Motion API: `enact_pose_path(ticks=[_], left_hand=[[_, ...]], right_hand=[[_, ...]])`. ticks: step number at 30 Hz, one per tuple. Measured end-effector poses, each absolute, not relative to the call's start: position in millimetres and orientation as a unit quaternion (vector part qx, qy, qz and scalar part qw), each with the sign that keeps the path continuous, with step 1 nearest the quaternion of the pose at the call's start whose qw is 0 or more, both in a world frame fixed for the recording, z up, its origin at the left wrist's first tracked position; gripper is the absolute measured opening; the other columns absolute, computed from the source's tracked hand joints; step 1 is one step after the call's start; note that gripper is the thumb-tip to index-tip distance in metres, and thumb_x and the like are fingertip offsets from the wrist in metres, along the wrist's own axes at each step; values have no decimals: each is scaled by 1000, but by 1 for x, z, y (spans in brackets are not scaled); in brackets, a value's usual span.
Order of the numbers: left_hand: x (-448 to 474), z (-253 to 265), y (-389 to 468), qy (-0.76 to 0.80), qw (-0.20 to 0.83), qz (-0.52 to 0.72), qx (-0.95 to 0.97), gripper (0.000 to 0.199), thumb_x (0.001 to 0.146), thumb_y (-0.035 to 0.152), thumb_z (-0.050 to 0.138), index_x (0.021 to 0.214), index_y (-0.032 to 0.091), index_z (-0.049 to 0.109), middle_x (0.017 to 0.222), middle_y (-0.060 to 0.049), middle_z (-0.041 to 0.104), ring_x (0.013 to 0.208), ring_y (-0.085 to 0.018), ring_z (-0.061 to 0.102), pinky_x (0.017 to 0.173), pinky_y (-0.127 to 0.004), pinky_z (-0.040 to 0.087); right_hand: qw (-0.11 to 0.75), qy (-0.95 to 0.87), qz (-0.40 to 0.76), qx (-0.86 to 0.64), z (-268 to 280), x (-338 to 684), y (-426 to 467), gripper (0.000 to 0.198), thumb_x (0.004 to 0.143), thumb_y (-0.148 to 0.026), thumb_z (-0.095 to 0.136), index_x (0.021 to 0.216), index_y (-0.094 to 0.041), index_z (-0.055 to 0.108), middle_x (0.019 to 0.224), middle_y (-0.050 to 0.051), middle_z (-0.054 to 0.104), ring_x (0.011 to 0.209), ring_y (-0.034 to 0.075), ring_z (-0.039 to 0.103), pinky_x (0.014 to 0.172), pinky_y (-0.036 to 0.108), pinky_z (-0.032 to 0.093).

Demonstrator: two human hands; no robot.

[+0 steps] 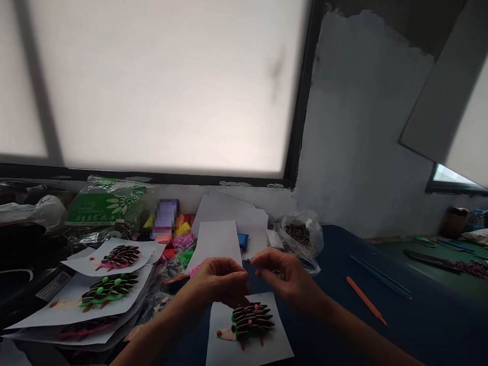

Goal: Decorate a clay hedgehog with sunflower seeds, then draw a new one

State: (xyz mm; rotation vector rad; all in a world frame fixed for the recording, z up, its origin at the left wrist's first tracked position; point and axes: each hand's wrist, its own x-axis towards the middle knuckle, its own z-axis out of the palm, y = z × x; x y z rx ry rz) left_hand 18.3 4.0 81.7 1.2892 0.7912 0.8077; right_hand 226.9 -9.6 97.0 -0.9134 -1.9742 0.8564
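Piled at left, seed-hedgehog sheets [112,272] are lying aside, perhaps freeing space; the left hand [224,279], fingers bunched, is hovering over the nearer hedgehog [254,324] on its sheet [223,355], and the right hand [284,277], fingers curled, is facing it, but whether either is pinching anything, I'm not telling for certain. A seed bag [298,235] is sitting behind, probably for easy reach. The blue desk [324,325] is carrying the hedgehog, and the pale window [171,91] is glowing above.

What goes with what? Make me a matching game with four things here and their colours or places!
1. Pink-dotted hedgehog
2. Green-dotted hedgehog
3. Pencil-shaped tool
4. Table under the hands

A. Orange
B. On the stacked sheets at the left
C. Dark blue
D. Nearest the left hand

Pairs: 1-D, 2-B, 3-A, 4-C
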Motion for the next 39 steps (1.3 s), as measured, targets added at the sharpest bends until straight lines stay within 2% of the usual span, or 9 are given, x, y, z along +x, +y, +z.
enact_pose_path(ticks=[4, 9, 16, 21, 24, 27, 32, 36, 39], left_hand=[[20, 74, 5, 346, 658, 355, 567, 46, 76, 59, 76, 73, 15, 63, 57, 2, 66, 49, -11, 64, 48, -19, 45], [23, 70, 7, 348, 655, 357, 568, 46, 65, 54, 86, 83, 16, 66, 65, 3, 67, 51, -11, 63, 49, -20, 44], [29, 64, 9, 376, 646, 338, 572, 64, 63, 79, 69, 64, 17, 58, 55, 4, 58, 40, -8, 52, 41, -20, 33], [37, 63, 10, 395, 623, 318, 595, 72, 55, 88, 62, 62, 16, 60, 52, 2, 58, 36, -8, 48, 36, -20, 26], [41, 63, 8, 403, 605, 319, 608, 75, 51, 93, 58, 61, 18, 57, 43, 5, 50, 33, -9, 44, 34, -21, 23], [44, 63, 4, 407, 589, 315, 623, 74, 58, 91, 55, 63, 18, 58, 41, 6, 46, 36, -9, 43, 37, -20, 26], [41, 65, 3, 422, 554, 291, 657, 78, 62, 93, 43, 66, 17, 60, 43, 4, 48, 37, -11, 46, 38, -21, 29], [23, 64, 13, 461, 470, 296, 692, 68, 76, 79, 40, 79, 16, 66, 67, -3, 64, 41, -13, 52, 41, -25, 37], [7, 54, 21, 504, 376, 311, 713, 51, 77, 62, 48, 87, 16, 69, 80, -7, 68, 64, -21, 60, 56, -30, 44]], right_hand=[[398, -789, 322, -338, 96, 226, -11, 18, 82, -9, 48, 70, -17, 59, 83, 4, 63, 80, 18, 59, 75, 30, 47], [356, -784, 338, -380, 95, 225, -12, 19, 92, -21, 49, 80, -16, 63, 71, 1, 59, 64, 14, 53, 60, 25, 44], [359, -771, 319, -419, 90, 224, -8, 29, 95, -35, 55, 73, -16, 61, 59, -1, 57, 52, 13, 51, 51, 24, 39], [395, -772, 292, -403, 92, 217, -15, 7, 85, -23, 66, 83, -17, 66, 78, 2, 64, 71, 16, 59, 64, 26, 45], [403, -777, 244, -417, 91, 212, -19, 15, 73, -14, 75, 77, -18, 61, 79, 0, 60, 73, 16, 56, 65, 26, 44], [396, -792, 180, -429, 87, 209, -20, 23, 69, -6, 75, 71, -18, 56, 75, -2, 57, 70, 14, 53, 63, 25, 40], [383, -811, 178, -404, 85, 212, -20, 11, 84, -17, 70, 75, -18, 64, 79, 1, 59, 72, 15, 57, 65, 26, 43], [355, -813, 205, -413, 91, 219, -16, 7, 86, -17, 65, 79, -17, 68, 80, 2, 63, 72, 15, 58, 65, 26, 45], [311, -807, 246, -437, 93, 225, -12, 6, 84, -16, 66, 80, -15, 69, 78, 3, 66, 69, 14, 58, 61, 24, 44]])
